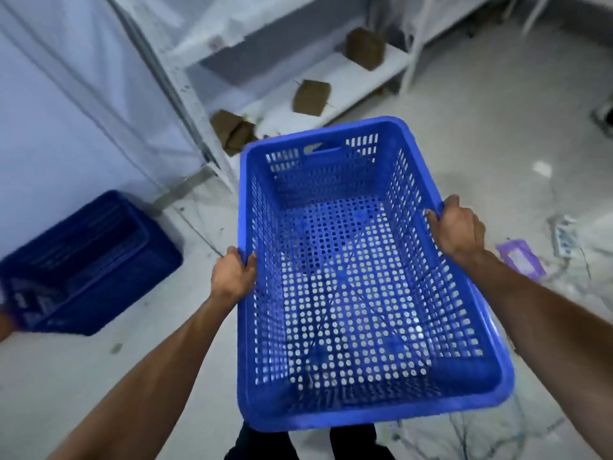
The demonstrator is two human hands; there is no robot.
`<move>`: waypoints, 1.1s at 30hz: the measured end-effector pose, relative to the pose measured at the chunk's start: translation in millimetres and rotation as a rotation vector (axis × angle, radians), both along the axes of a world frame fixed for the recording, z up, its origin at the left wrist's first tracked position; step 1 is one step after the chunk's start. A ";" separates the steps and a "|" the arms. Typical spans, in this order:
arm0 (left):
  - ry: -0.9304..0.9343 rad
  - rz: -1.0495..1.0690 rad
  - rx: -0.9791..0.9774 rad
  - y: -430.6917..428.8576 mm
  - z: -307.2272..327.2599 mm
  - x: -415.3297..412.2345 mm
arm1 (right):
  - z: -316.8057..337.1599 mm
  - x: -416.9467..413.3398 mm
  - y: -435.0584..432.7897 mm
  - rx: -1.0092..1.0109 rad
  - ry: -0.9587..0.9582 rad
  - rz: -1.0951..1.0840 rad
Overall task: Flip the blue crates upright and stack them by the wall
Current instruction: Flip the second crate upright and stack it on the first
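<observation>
A perforated blue crate hangs upright in the air in front of me, its open side up and nothing inside. My left hand grips its left long rim and my right hand grips its right long rim. A stack of blue crates stands upright on the floor at the left, close to the pale wall, blurred by motion.
A white metal rack with brown blocks on its low shelf stands at the back. A purple-edged packet and loose litter lie on the floor at the right. My dark trousers show below the crate.
</observation>
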State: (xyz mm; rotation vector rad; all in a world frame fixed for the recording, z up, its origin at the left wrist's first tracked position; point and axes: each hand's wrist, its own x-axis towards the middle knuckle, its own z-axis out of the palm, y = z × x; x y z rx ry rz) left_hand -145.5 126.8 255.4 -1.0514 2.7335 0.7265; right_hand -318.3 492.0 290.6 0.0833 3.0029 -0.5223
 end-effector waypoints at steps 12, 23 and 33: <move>0.158 0.352 0.008 -280.1 24.9 136.0 | 40.1 15.0 -359.0 0.081 0.081 0.351; 0.188 0.658 -0.058 -488.0 45.3 233.4 | 50.8 48.6 -652.6 0.031 0.070 0.629; 0.101 0.901 -0.080 -607.0 24.8 243.8 | 20.0 19.1 -874.6 0.035 0.061 0.934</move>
